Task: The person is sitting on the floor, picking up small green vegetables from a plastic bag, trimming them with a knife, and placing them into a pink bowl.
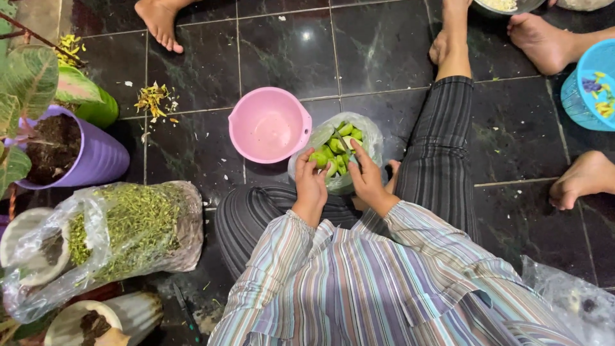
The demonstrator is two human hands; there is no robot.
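A clear plastic bag (371,138) of green vegetable pieces (337,144) lies on the dark tiled floor in front of my folded legs. My left hand (310,181) is at the bag's near left edge, fingers closed on a green piece (318,159). At the bag's near right side, my right hand (366,176) holds a thin knife (341,142) whose blade points into the pile. An empty pink bowl (269,125) sits just left of the bag, touching it.
A purple pot with a plant (70,150) and a big plastic bag of green stalks (128,230) sit at left. Yellow scraps (154,99) lie on the tiles. Other people's bare feet (160,22) (544,41) (583,179) and a blue basket (592,86) ring the far and right sides.
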